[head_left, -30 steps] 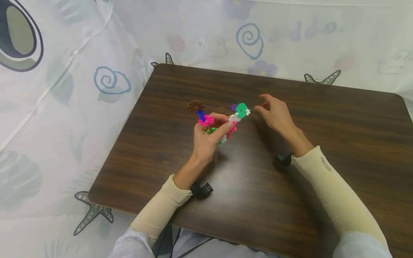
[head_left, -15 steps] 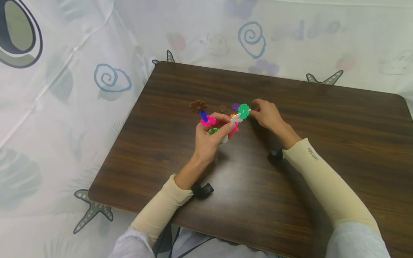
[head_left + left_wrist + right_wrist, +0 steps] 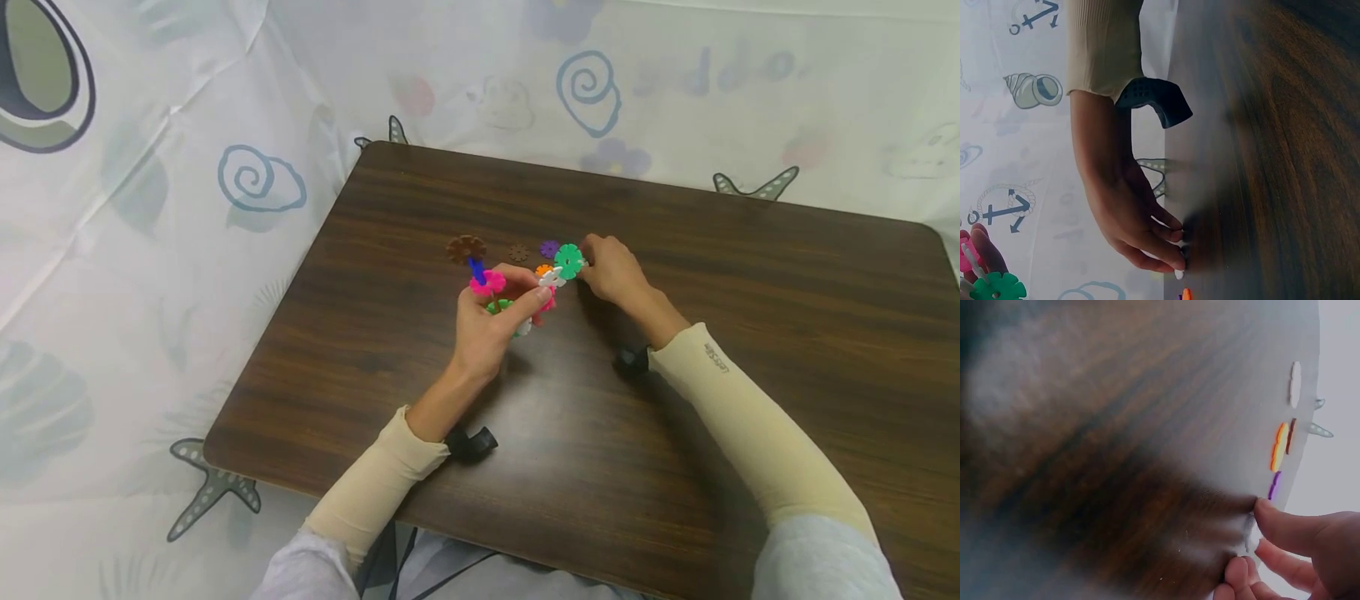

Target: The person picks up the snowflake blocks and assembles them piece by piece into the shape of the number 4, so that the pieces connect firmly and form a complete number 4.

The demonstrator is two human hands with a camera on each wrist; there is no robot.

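The left hand (image 3: 478, 337) grips a chain of joined notched discs. Its parts include a brown disc (image 3: 467, 248), a blue piece (image 3: 477, 271), a pink disc (image 3: 487, 283) and a green disc (image 3: 569, 262), which also shows at lower left in the left wrist view (image 3: 999, 287). Beside the chain, low at the tabletop, the right hand (image 3: 618, 273) has its thumb and fingers curled round a white disc (image 3: 1252, 536). That disc's edge peeks out below the fingertips in the left wrist view (image 3: 1179, 274).
Behind the chain on the brown table (image 3: 750, 333) lie a brown disc (image 3: 518, 252), a purple disc (image 3: 550, 249) and an orange disc (image 3: 543, 271). Another white disc (image 3: 1295, 384) lies farther along in the right wrist view. Printed fabric (image 3: 465, 50) hangs past the table's edges.
The right hand has moved left and down onto the white disc and closed its fingers round it. The left hand and its chain have shifted only slightly.
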